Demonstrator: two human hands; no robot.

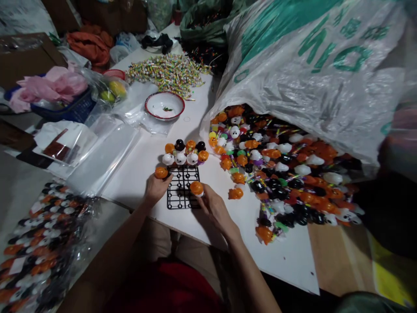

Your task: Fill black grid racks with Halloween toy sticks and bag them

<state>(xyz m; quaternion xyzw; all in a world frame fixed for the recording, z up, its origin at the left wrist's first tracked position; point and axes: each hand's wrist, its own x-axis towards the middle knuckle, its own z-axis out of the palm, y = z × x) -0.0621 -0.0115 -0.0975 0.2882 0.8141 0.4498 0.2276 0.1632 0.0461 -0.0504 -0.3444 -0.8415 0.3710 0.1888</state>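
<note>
On the table in front of me lies a black grid rack point(179, 201) with round holes. Orange, black and white round figure heads point(180, 158) stand in rows at its far end. My left hand point(156, 188) is closed on an orange figure head point(161, 172) beside the rack's left edge. Over the rack's right side, my right hand point(213, 205) grips another orange figure head point(196, 188) with a white part below it. Whatever lies under both heads is hidden by my fingers.
To the right, a large white sack point(293, 74) spills a heap of figures point(276, 174). A red-rimmed bowl point(164, 105) stands behind the rack, before a pile of small colourful pieces point(166, 71). Clear plastic bags point(107, 152) lie left; packed figures point(42, 243) sit lower left.
</note>
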